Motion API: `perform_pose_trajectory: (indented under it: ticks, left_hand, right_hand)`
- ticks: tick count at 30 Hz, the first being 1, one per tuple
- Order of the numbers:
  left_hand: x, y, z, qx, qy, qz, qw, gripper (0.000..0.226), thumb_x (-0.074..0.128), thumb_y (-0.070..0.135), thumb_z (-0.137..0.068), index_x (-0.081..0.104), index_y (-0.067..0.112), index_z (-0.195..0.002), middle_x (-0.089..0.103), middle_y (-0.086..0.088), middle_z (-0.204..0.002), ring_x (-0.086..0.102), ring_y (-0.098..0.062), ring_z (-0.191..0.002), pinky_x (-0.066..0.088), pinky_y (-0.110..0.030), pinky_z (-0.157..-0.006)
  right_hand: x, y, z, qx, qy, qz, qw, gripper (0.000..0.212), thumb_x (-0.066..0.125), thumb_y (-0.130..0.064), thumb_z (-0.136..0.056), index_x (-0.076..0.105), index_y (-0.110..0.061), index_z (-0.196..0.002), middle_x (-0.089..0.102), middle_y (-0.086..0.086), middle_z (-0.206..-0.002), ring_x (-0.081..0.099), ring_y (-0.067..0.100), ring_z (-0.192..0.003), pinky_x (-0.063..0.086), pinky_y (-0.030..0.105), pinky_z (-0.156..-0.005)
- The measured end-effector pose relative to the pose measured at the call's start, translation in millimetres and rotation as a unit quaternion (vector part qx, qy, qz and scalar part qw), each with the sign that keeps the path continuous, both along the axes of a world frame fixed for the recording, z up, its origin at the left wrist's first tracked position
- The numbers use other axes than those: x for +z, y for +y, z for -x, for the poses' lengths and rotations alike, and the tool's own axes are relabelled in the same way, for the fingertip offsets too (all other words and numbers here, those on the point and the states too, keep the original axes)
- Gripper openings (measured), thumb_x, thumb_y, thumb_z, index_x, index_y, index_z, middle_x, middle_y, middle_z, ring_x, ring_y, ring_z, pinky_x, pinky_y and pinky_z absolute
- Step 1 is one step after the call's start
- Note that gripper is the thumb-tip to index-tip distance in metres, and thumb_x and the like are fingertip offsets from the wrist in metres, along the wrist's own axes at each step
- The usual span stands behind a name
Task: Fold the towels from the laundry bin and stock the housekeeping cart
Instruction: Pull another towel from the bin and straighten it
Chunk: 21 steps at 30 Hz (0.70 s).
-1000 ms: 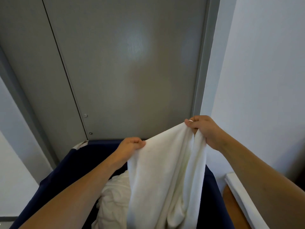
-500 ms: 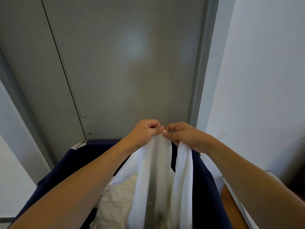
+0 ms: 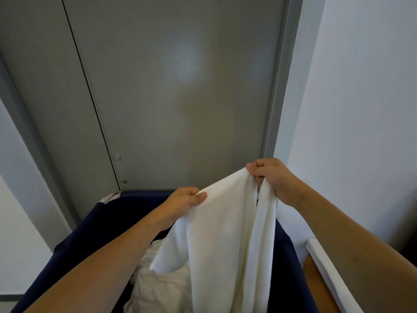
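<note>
A white towel (image 3: 228, 233) hangs above a navy fabric laundry bin (image 3: 90, 231), held up along its top edge by both hands, and the bin serves as the reference for everything else here. The left hand (image 3: 184, 199) is over the middle of the bin's far rim, its fingers curled and its thumb pressed down on top of the cloth, so it pinches the towel's upper edge. The right hand (image 3: 272, 177) is higher and above the bin's right side, its fingers closed tightly around a bunched corner of the same towel. Between the two hands the top edge runs as a taut slope, rising from the left hand to the right one. Below the right hand the cloth falls in long vertical folds down over the bin's right wall and out of the bottom of the view, while below the left hand a shorter flap ends in a loose corner hanging inside the bin. Down in the bin, under that flap, lies a crumpled heap of more white linen (image 3: 158, 281). Behind the bin stands a grey door (image 3: 180, 86) with a grey frame, two small screw heads showing near its lower left seam. To the right of the bin rises a pale wall (image 3: 361, 109), and low beside the bin's right wall a white slab edge (image 3: 327, 274) rests over a wooden surface (image 3: 320, 288).
</note>
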<state>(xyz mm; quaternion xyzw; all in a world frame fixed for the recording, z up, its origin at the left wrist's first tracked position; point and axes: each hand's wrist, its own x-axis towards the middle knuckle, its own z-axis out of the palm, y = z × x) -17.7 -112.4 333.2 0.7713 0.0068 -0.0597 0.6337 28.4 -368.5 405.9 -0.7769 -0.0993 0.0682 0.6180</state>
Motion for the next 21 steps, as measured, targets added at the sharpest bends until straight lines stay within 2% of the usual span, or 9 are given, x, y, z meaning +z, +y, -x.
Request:
perform_pose_trajectory:
  ticks: [2,4,8,10,12,14,16,19,21]
  left_hand:
    - [-1,10,2,0.016,0.001,-0.004,1.0,0.034,0.075,0.044,-0.08,0.061,0.012,-0.083,0.061,-0.007,-0.081,0.058,-0.021,-0.076,0.043,-0.031,-0.071]
    - [-2,17,2,0.037,0.001,-0.013,0.999,0.03,0.076,0.039,-0.085,0.06,0.014,-0.08,0.062,-0.003,-0.077,0.057,-0.018,-0.072,0.042,-0.028,-0.066]
    - [4,16,0,0.066,-0.029,-0.042,0.997,0.042,0.069,0.021,-0.096,0.053,0.024,-0.057,0.053,0.007,-0.063,0.049,-0.011,-0.059,0.036,-0.023,-0.057]
    - [13,7,-4,0.05,-0.062,-0.065,0.995,0.042,0.069,0.019,-0.096,0.047,0.021,-0.059,0.045,0.003,-0.065,0.041,-0.015,-0.061,0.03,-0.028,-0.059]
    - [25,-7,-6,0.013,-0.088,-0.079,0.993,0.033,0.071,0.022,-0.093,0.05,0.008,-0.071,0.045,-0.002,-0.072,0.042,-0.017,-0.068,0.032,-0.031,-0.065]
    - [35,-23,-8,-0.019,-0.116,-0.094,0.989,0.028,0.072,0.022,-0.092,0.058,0.005,-0.074,0.052,0.002,-0.071,0.048,-0.013,-0.069,0.037,-0.027,-0.068]
    - [42,-36,-8,-0.043,-0.132,-0.099,0.985,0.018,0.071,0.019,-0.095,0.068,0.008,-0.081,0.058,0.005,-0.073,0.052,-0.008,-0.071,0.039,-0.021,-0.07]
    - [49,-37,-8,-0.051,-0.13,-0.069,0.988,0.026,0.07,0.022,-0.095,0.066,-0.004,-0.094,0.058,-0.006,-0.084,0.052,-0.017,-0.08,0.039,-0.03,-0.076]
    - [50,-34,-7,-0.055,-0.116,-0.055,0.99,0.023,0.07,0.021,-0.095,0.065,-0.001,-0.09,0.059,-0.007,-0.084,0.053,-0.018,-0.079,0.042,-0.03,-0.075]
  right_hand:
    - [-1,-7,-2,-0.016,0.0,-0.009,1.0,0.037,0.062,-0.015,-0.1,0.046,-0.005,-0.067,0.046,-0.01,-0.041,0.051,-0.002,-0.04,0.042,0.027,-0.067]
    - [-3,-16,-5,-0.038,0.005,-0.023,0.999,0.044,0.061,-0.014,-0.1,0.043,-0.007,-0.061,0.045,-0.009,-0.041,0.05,-0.002,-0.039,0.041,0.026,-0.068]
    - [-12,-24,-9,-0.039,0.011,0.04,0.998,0.042,0.064,-0.016,-0.097,0.053,-0.011,-0.057,0.044,-0.004,-0.045,0.048,0.01,-0.049,0.043,0.025,-0.068]
    - [-17,-18,-6,-0.017,0.003,0.087,0.996,0.021,0.066,-0.016,-0.096,0.07,-0.008,-0.077,0.052,-0.008,-0.048,0.049,0.01,-0.053,0.043,0.023,-0.063]
    - [-18,-5,1,0.025,-0.004,0.079,0.997,0.009,0.069,-0.018,-0.095,0.076,-0.013,-0.098,0.059,-0.011,-0.055,0.051,0.008,-0.054,0.044,0.02,-0.059]
    - [-18,9,10,0.091,-0.009,0.069,0.993,0.02,0.072,-0.028,-0.093,0.074,-0.024,-0.113,0.071,-0.016,-0.074,0.064,0.007,-0.067,0.05,0.018,-0.067]
    - [-19,19,16,0.163,-0.001,0.071,0.984,0.03,0.069,-0.036,-0.095,0.07,-0.03,-0.124,0.077,-0.009,-0.095,0.07,0.017,-0.079,0.056,0.024,-0.077]
    - [-15,18,19,0.184,0.024,0.033,0.982,0.02,0.064,-0.027,-0.099,0.073,-0.019,-0.114,0.063,-0.005,-0.065,0.047,0.01,-0.051,0.043,0.021,-0.052]
    - [-14,16,18,0.176,0.033,0.037,0.983,0.015,0.064,-0.023,-0.099,0.072,-0.01,-0.101,0.052,-0.003,-0.055,0.04,0.009,-0.047,0.038,0.02,-0.049]
